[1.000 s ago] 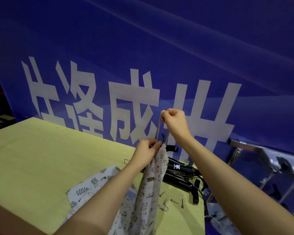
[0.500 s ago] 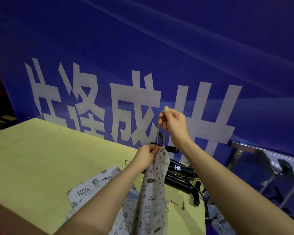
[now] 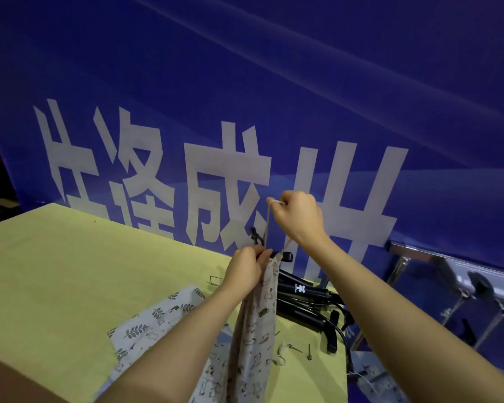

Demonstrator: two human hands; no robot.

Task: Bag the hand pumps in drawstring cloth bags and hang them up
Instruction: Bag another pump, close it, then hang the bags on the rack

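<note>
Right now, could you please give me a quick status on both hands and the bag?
Left hand grips gathered neck of animal-print cloth bag. Right hand pinches beige drawstring, raised. Black hand pumps lie behind.

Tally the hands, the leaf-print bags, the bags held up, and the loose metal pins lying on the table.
Hands: 2, the left hand and the right hand
leaf-print bag: 1
held-up bag: 1, the left hand grips its neck and the right pinches its drawstring
metal pins: 2
Total: 6
</note>
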